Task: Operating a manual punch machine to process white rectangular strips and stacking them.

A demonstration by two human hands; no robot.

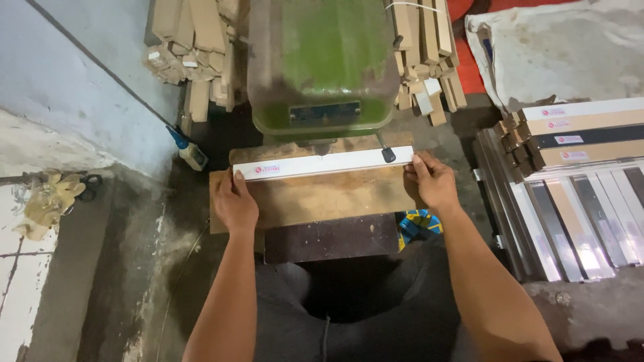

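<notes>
We have the white strip (324, 163) lying flat on the wooden work board (315, 199), directly under the green press machine (320, 64). Long axis runs left-right across the view, right end tilted slightly up and away from us. Left hand (235, 201) pinches the left end, fingers curled closed on it. Right hand (431, 181) grips the right end, fingertips on the strip's edge. Stack of similar long strips (570, 201) lies well apart on the right, wood offcuts (194, 47) behind.
</notes>
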